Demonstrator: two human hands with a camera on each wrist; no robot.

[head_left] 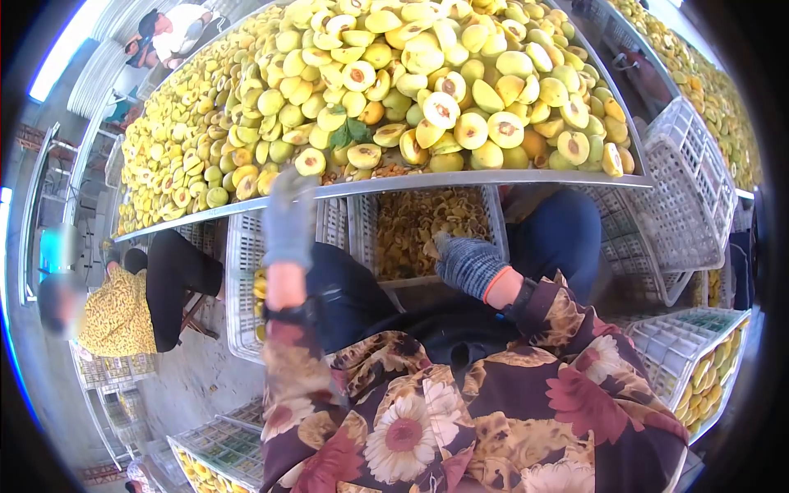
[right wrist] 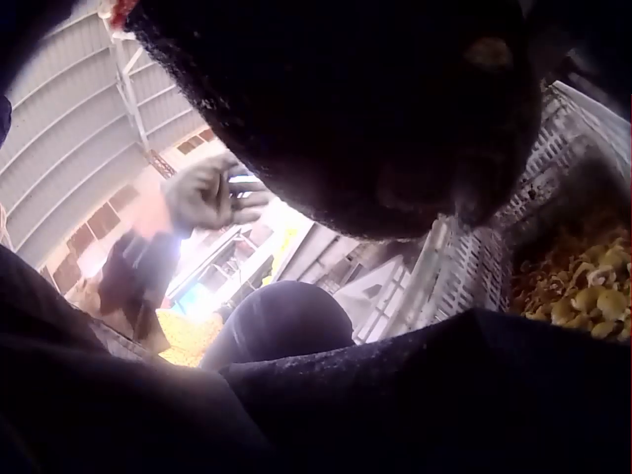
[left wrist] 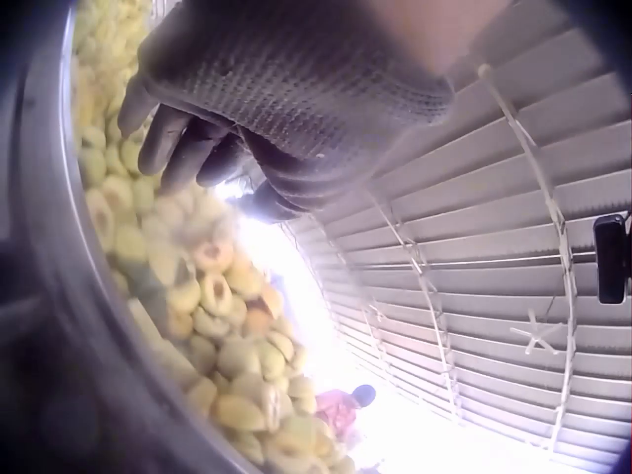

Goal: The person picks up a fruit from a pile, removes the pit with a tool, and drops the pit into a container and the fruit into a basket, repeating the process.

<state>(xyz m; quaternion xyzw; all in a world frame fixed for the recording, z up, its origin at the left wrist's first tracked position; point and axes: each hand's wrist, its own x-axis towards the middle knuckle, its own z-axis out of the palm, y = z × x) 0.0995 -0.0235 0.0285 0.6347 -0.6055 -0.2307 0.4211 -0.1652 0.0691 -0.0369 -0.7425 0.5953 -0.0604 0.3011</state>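
My left hand [head_left: 288, 215], in a grey knit glove and blurred in the head view, is at the metal table's front rim. In the left wrist view its gloved fingers [left wrist: 193, 153] reach loosely over halved yellow-green stone fruit [left wrist: 237, 360], with nothing seen in them. My right hand [head_left: 470, 264], in a striped grey glove, is above a crate [head_left: 499, 222] of brownish fruit scraps [head_left: 427, 218]. Its fingers bend inward, and I cannot tell whether they hold anything. In the right wrist view this hand [right wrist: 365, 118] is a dark shape beside the crate.
Halved fruit [head_left: 394, 82] is heaped on the metal-rimmed table [head_left: 493, 177]. Another white crate [head_left: 246, 304] stands by my left leg. Stacked crates [head_left: 686, 189] rise at the right, with a fruit-filled crate [head_left: 699, 361] below. A seated person [head_left: 119, 312] is at the left.
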